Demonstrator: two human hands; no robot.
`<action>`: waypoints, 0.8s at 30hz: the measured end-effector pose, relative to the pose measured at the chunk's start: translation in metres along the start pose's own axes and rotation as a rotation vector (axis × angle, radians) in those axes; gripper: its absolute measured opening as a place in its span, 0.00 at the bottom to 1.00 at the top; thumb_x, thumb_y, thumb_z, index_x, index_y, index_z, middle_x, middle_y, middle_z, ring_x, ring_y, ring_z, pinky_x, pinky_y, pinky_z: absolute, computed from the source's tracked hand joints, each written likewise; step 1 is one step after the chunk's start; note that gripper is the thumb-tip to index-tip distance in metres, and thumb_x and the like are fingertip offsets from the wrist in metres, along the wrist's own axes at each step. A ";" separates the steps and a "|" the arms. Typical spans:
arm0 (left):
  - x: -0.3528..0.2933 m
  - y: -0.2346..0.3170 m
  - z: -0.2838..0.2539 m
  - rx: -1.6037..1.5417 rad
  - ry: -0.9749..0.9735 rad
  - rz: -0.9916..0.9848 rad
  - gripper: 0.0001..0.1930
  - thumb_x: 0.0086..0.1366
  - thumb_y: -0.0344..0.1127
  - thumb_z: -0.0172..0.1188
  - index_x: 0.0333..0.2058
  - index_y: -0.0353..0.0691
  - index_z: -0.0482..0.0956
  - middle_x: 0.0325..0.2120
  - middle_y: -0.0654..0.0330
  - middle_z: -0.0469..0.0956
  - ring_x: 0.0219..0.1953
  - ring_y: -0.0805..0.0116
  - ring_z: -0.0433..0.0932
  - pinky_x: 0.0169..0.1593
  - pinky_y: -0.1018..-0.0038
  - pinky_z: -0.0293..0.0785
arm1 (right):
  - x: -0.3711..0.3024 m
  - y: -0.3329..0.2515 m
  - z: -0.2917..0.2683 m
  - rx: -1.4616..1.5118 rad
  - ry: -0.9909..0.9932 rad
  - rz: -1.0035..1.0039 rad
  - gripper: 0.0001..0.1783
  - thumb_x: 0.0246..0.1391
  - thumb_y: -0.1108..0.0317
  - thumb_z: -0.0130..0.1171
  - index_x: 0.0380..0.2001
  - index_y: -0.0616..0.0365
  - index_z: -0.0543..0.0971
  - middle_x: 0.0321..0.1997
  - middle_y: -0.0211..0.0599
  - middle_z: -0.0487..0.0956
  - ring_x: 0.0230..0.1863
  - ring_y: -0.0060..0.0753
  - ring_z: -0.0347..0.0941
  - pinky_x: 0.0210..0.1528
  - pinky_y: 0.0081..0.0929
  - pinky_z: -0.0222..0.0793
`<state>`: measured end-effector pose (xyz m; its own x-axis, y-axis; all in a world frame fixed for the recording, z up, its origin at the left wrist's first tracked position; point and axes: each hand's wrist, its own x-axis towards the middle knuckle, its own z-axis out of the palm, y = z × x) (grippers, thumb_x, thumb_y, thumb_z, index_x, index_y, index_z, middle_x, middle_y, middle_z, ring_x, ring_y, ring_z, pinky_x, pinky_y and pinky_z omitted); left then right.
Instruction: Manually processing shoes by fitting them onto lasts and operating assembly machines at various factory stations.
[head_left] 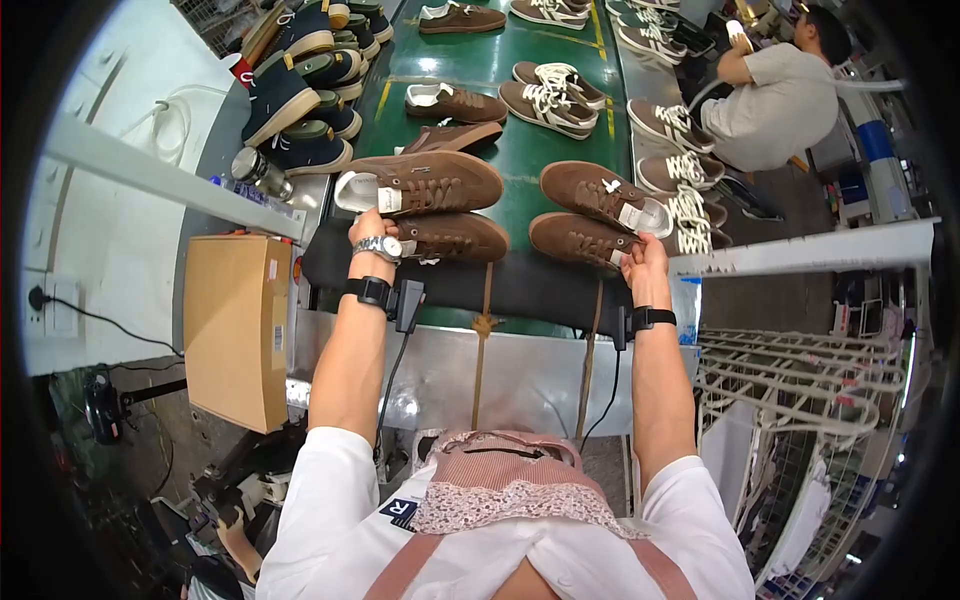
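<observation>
The person stands at the end of a green conveyor belt (520,150) and reaches forward with both arms. The left hand (370,228) is closed on the heel of a brown shoe (425,183), which lies on its side across the belt with the laces facing right. A second brown shoe (450,238) lies just below it, touching the same hand at the wrist side. The right hand (640,262) is pinched on the heel end of another brown shoe (580,240), and its partner (605,195) lies just above, close beside it. The two hands are well apart, each with its own pair.

The main risk, I think, is the grip. Each hand takes the shoe only at the heel edge, so the long front part hangs free; if the shoe is lifted fast it can turn in the fingers and drop back on the belt or over the dark front edge (500,285) to the floor. The pairs also lie very near each other, so pulling one shoe can drag its neighbour and mix left with right. More shoes (545,105) wait further up the belt; if the belt runs, they may push into these ones. The cables from the wrist bands (375,292) hang near the belt edge and could catch there. The cardboard box (235,325) on the left stands clear of the hands.
</observation>
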<state>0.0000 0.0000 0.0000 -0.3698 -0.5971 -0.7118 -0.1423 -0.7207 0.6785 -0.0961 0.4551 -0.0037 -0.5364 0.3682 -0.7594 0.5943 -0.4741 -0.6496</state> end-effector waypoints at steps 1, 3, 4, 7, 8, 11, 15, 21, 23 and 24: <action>0.001 -0.011 -0.003 0.006 0.041 -0.036 0.08 0.68 0.34 0.56 0.35 0.34 0.77 0.19 0.60 0.70 0.16 0.73 0.66 0.15 0.77 0.60 | 0.009 0.008 -0.003 -0.012 0.001 0.032 0.09 0.57 0.56 0.62 0.35 0.47 0.77 0.26 0.22 0.78 0.26 0.24 0.69 0.32 0.34 0.71; 0.010 -0.011 0.032 -0.047 0.078 -0.056 0.06 0.66 0.29 0.55 0.34 0.32 0.76 0.16 0.59 0.70 0.12 0.72 0.66 0.13 0.73 0.62 | 0.032 -0.006 0.019 -0.018 -0.017 0.041 0.09 0.58 0.56 0.62 0.36 0.47 0.77 0.28 0.22 0.78 0.26 0.24 0.69 0.31 0.32 0.70; 0.015 -0.014 0.048 -0.013 0.085 -0.064 0.07 0.67 0.30 0.55 0.35 0.31 0.76 0.17 0.57 0.72 0.12 0.71 0.67 0.14 0.73 0.64 | 0.048 -0.004 0.023 -0.037 -0.043 0.056 0.08 0.58 0.57 0.61 0.32 0.47 0.76 0.26 0.23 0.77 0.25 0.25 0.70 0.33 0.33 0.73; 0.064 -0.012 0.040 -0.227 -0.099 -0.048 0.10 0.68 0.27 0.55 0.43 0.24 0.72 0.31 0.46 0.79 0.26 0.56 0.83 0.26 0.67 0.82 | 0.059 0.025 0.072 -0.139 -0.031 0.079 0.12 0.59 0.59 0.61 0.34 0.56 0.78 0.28 0.30 0.78 0.29 0.28 0.74 0.41 0.43 0.79; 0.068 -0.008 0.035 -0.230 -0.150 -0.131 0.10 0.69 0.27 0.53 0.42 0.22 0.72 0.35 0.44 0.78 0.33 0.51 0.83 0.33 0.65 0.84 | 0.055 0.035 0.075 -0.279 0.001 -0.022 0.12 0.59 0.59 0.61 0.37 0.57 0.79 0.30 0.30 0.78 0.30 0.29 0.73 0.40 0.40 0.79; 0.010 0.002 0.047 -0.096 -0.295 0.049 0.11 0.70 0.29 0.53 0.40 0.20 0.72 0.39 0.45 0.78 0.42 0.48 0.84 0.41 0.65 0.85 | 0.045 0.039 0.067 -0.545 -0.092 -0.301 0.15 0.55 0.62 0.62 0.44 0.56 0.80 0.37 0.28 0.77 0.37 0.25 0.72 0.38 0.31 0.72; -0.054 -0.030 -0.030 0.106 -0.426 0.192 0.10 0.67 0.31 0.60 0.44 0.34 0.77 0.35 0.55 0.82 0.35 0.58 0.86 0.37 0.70 0.83 | 0.002 0.080 0.049 -0.603 -0.196 -0.617 0.15 0.54 0.71 0.65 0.46 0.61 0.80 0.42 0.35 0.82 0.43 0.29 0.78 0.50 0.26 0.72; -0.148 -0.178 -0.257 0.359 -0.215 0.090 0.11 0.66 0.38 0.61 0.36 0.35 0.82 0.29 0.58 0.83 0.27 0.68 0.84 0.28 0.74 0.78 | -0.114 0.183 -0.029 -0.883 -0.747 -0.839 0.13 0.57 0.72 0.63 0.45 0.63 0.80 0.42 0.38 0.83 0.42 0.27 0.77 0.50 0.26 0.73; -0.192 -0.210 -0.304 0.542 -0.095 0.173 0.12 0.63 0.40 0.63 0.35 0.35 0.82 0.28 0.58 0.85 0.26 0.69 0.85 0.31 0.71 0.79 | -0.103 0.225 -0.071 -0.939 -0.918 -0.868 0.12 0.57 0.73 0.62 0.44 0.64 0.80 0.40 0.37 0.82 0.41 0.28 0.77 0.48 0.28 0.73; -0.216 -0.227 -0.336 0.534 0.022 0.186 0.12 0.62 0.41 0.63 0.35 0.36 0.83 0.28 0.58 0.85 0.26 0.69 0.85 0.32 0.70 0.80 | -0.113 0.246 -0.090 -1.047 -1.035 -0.807 0.12 0.57 0.74 0.62 0.44 0.64 0.80 0.39 0.37 0.82 0.40 0.28 0.77 0.47 0.28 0.73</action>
<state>0.4208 0.1741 -0.0617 -0.4149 -0.7080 -0.5715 -0.5237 -0.3278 0.7863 0.1647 0.3682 -0.0812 -0.7707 -0.6118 -0.1780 -0.1235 0.4174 -0.9003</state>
